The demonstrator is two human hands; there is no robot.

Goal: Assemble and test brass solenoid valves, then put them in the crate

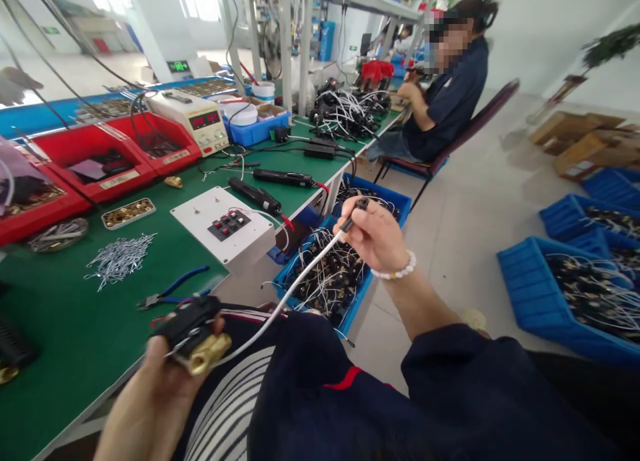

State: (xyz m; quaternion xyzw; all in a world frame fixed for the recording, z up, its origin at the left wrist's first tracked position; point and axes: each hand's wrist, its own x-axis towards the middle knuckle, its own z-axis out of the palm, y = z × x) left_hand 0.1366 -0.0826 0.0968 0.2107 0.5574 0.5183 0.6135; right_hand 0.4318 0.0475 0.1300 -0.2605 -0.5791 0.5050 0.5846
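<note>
My left hand [150,398] is closed around a small black valve with a brass fitting [197,334], held over the front edge of the green table [65,328]. A white cable [290,291] runs from the valve up to my right hand [377,238], which pinches its black connector end [356,211] above a blue bin of similar wired parts [330,274]. A bead bracelet sits on my right wrist.
On the table lie blue-handled pliers [173,291], a pile of metal pins [120,258], a white switch box [225,228], black probes [283,178], red trays [95,161] and a power supply [200,118]. A seated person [445,94] works at the far end. More blue bins [565,294] stand on the floor at right.
</note>
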